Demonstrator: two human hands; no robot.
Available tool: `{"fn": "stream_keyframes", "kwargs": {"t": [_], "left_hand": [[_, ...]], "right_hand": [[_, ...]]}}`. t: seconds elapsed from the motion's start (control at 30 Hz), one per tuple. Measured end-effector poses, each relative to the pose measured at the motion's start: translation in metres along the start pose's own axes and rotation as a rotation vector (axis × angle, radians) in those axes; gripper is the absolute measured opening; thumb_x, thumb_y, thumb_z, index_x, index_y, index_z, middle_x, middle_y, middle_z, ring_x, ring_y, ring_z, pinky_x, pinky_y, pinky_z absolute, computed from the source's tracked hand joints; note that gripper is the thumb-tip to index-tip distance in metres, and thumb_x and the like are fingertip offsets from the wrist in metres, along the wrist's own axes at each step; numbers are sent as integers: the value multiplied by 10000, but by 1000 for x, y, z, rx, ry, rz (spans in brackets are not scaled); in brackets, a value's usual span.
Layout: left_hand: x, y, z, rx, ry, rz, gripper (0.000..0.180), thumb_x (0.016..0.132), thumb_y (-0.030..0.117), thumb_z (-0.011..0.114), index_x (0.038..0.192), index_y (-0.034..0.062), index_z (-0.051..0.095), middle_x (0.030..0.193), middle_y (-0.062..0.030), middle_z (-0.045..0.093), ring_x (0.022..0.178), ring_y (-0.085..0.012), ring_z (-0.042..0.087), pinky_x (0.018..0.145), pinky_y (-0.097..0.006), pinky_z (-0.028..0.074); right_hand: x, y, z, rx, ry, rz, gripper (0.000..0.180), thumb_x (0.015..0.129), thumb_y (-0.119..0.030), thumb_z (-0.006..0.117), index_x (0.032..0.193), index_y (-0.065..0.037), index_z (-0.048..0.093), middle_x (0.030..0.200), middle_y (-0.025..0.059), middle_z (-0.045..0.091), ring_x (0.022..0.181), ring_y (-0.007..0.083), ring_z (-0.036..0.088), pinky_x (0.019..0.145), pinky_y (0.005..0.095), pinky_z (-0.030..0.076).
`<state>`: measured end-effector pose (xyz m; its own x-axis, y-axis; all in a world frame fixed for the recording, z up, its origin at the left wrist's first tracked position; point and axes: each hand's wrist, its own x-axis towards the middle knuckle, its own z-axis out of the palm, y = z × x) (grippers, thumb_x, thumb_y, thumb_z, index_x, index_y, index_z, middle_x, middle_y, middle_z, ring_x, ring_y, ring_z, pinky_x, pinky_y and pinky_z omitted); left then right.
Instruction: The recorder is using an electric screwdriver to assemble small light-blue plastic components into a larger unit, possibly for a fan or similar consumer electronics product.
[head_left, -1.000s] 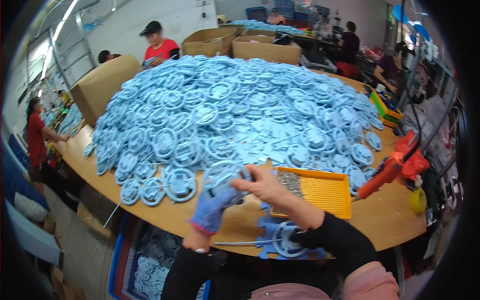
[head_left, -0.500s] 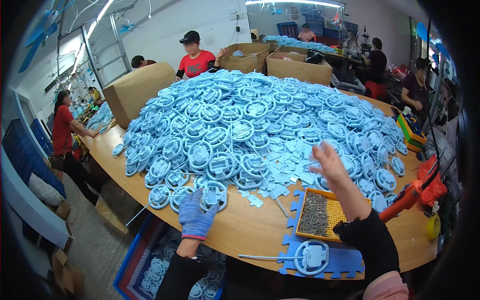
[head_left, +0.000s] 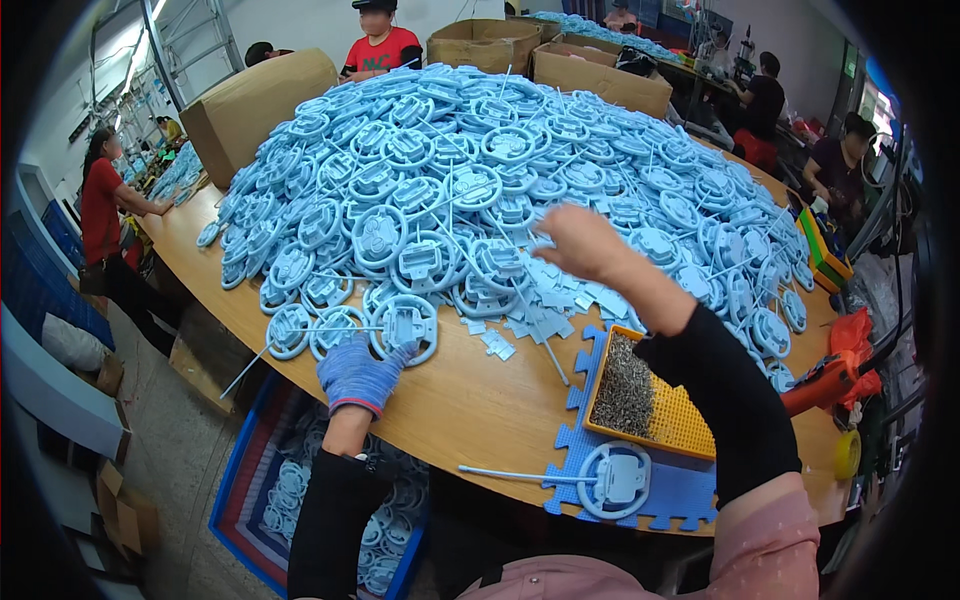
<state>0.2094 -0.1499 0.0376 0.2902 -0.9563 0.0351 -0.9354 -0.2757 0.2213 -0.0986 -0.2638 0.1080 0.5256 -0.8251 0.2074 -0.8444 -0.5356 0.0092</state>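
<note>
We work at a wooden tabletop [head_left: 480,405] whose near edge runs beneath both forearms. Our left hand [head_left: 357,375], in a blue knitted glove, is at the left part of this edge. Its thumb overlaps the lower rim of a light blue wheel part [head_left: 404,325], which lies flat beside the near edge. We cannot tell whether the glove is closed on that rim. A second wheel part [head_left: 336,328] lies just above the gloved fingers, and a third [head_left: 289,331] lies beside it, further left.

Our right hand [head_left: 585,242], bare, is extended over the near side of a large pile of wheel parts [head_left: 420,180]. Its fingers are curled; we cannot tell whether they grip anything. Small flat plates [head_left: 515,325] lie scattered on the tabletop between the pile and the near edge.

Toward the near right corner, a blue foam mat [head_left: 680,492] lies along the near edge. On it we find one wheel part with a rod [head_left: 615,480]; the rod points left, past the mat. A yellow tray [head_left: 684,412] is positioned above this unit, with small metal pieces [head_left: 622,390] heaped in its left portion. A yellow roll [head_left: 847,455] is at the right edge. Below the near edge, beside the left forearm, a blue-rimmed crate [head_left: 245,558] contains further light blue parts.
</note>
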Motion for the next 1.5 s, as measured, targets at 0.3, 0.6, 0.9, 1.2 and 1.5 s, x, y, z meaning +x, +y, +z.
{"fn": "stream_keyframes", "kwargs": {"t": [0.3, 0.6, 0.9, 1.2, 1.5], "left_hand": [[8, 18, 19, -70, -151, -81, 760, 678, 713, 633, 1044, 48, 672, 1046, -169, 661, 947, -308, 647, 789, -397, 505], [-3, 35, 23, -1244, -82, -118, 515, 710, 112, 801, 1093, -3, 476, 995, -105, 581, 892, -154, 609, 713, -276, 542], [18, 60, 24, -1711, -48, 51, 414, 790, 94, 746, 1112, -11, 508, 928, -61, 593, 757, -118, 584, 643, -257, 518], [-8, 72, 17, -1652, -33, 206, 479, 789, 102, 752, 1189, 44, 495, 1046, -37, 564, 902, -133, 559, 766, -267, 492], [-25, 75, 7, -1610, -113, 342, 617, 742, 95, 796, 1236, 33, 432, 1117, -77, 551, 980, -158, 573, 802, -278, 524]], "right_hand": [[-40, 7, 77, -50, -361, 43, 274, 745, -291, 688, 893, -60, 684, 891, 166, 682, 864, 349, 657, 759, 430, 533], [-57, 47, 69, 445, 92, 175, 211, 793, -162, 621, 965, -124, 738, 856, 138, 673, 716, 340, 624, 703, 409, 499], [-37, -72, 10, 1597, -51, 178, 250, 870, -92, 639, 1073, 24, 549, 883, 77, 633, 755, 153, 640, 684, 298, 547], [-50, -86, 23, 1706, -23, 252, 213, 870, -77, 652, 1018, 3, 522, 834, 85, 631, 724, 152, 652, 625, 282, 565], [-57, -92, 22, 1281, 33, 327, 330, 797, -210, 755, 886, -22, 499, 750, 52, 627, 696, 148, 638, 583, 274, 514]]}}
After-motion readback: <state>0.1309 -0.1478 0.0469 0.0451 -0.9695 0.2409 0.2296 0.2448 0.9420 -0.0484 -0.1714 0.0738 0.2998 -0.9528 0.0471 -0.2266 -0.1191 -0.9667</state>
